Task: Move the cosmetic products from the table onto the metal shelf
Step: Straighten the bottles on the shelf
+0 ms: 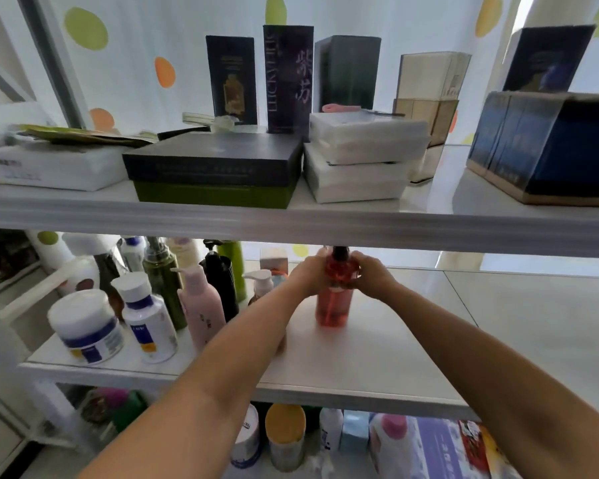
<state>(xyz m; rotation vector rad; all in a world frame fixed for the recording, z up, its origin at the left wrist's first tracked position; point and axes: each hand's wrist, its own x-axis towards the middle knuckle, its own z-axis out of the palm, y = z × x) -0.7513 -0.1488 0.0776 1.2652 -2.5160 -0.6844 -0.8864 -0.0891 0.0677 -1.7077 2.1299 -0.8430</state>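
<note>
Hands meet on the middle tier of the metal shelf (377,354): left hand (310,275) and right hand (372,271) both curl their fingers round the shoulder of an upright red pump bottle (334,305), whose base meets the white board. At nine o'clock from it stand a pink bottle (201,305) and a blue-labelled white jar (87,326), their print too blurred to read. At twelve o'clock, on the tier above, a tall purple box (287,77) bears vertical lettering starting "LUCKY" beside two Chinese characters.
</note>
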